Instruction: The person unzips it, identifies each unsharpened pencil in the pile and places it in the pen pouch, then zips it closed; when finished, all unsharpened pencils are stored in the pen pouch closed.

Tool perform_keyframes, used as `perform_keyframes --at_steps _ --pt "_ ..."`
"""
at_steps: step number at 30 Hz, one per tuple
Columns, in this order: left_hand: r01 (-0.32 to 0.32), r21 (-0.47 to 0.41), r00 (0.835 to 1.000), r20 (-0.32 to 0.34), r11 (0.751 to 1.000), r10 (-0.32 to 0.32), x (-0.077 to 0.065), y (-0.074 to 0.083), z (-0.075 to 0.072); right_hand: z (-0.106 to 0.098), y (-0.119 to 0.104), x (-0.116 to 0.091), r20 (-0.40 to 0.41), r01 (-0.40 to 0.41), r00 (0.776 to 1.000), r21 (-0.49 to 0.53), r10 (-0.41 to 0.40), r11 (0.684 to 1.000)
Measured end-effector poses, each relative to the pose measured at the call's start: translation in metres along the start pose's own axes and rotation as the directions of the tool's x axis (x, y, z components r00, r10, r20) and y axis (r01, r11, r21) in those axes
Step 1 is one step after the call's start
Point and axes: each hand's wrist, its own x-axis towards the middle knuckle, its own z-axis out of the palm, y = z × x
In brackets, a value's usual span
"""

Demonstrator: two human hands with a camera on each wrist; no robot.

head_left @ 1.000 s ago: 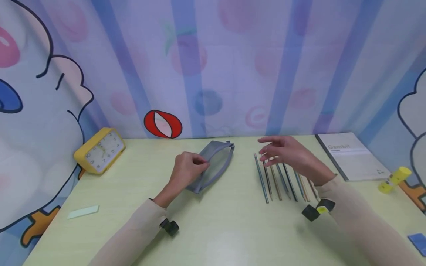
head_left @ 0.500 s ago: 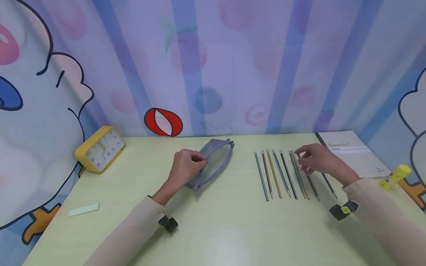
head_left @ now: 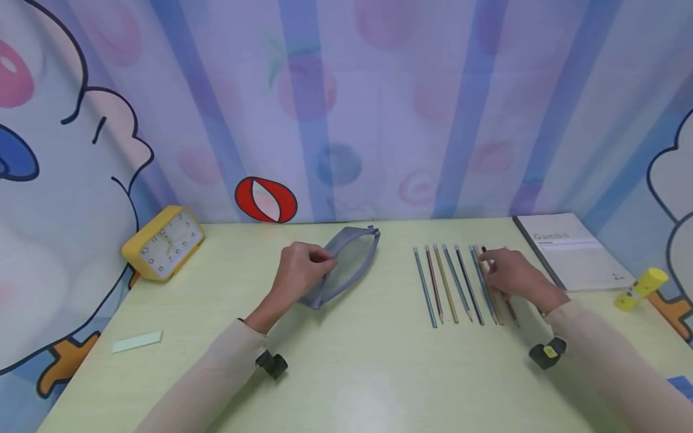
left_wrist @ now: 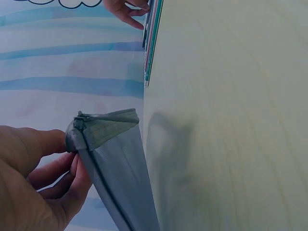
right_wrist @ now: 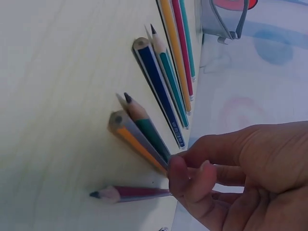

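In the head view, my left hand (head_left: 303,269) pinches the near rim of a grey zip pencil case (head_left: 349,278), whose mouth gapes. The left wrist view shows the thumb and fingers on the case's (left_wrist: 120,163) zipped end. My right hand (head_left: 517,276) is over the right end of a row of pencils (head_left: 449,282), its fingers bent. In the right wrist view, its fingers (right_wrist: 216,149) cover the far ends of a green pencil (right_wrist: 151,134), a yellow pencil (right_wrist: 137,147) and a dark red pencil (right_wrist: 139,193). Whether they grip any is hidden.
A yellow clock (head_left: 164,242) stands at the left, with a pale green strip (head_left: 137,342) nearer me. At the right lie a notebook (head_left: 576,255) and a yellow cylinder (head_left: 641,290). A blue item (head_left: 681,385) shows at the right edge. A printed curtain backs the table.
My right hand swept right across the pencil row, then shifted slightly back left, covering the rightmost dark pencil. My left hand stays on the pencil case almost unmoved.
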Motion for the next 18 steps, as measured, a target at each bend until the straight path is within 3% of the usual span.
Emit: perform_keyframes --at_steps 8,18 --pt "-0.006 -0.007 1.0 0.002 1.0 0.006 -0.0006 -0.0015 -0.001 0.0074 0.0019 0.0041 -0.038 0.013 0.999 -0.081 -0.016 0.997" --pt "0.001 -0.011 1.0 0.006 1.0 -0.001 0.001 -0.0012 -0.0006 0.0084 -0.0052 0.0057 -0.029 -0.018 0.999 -0.161 0.013 0.987"
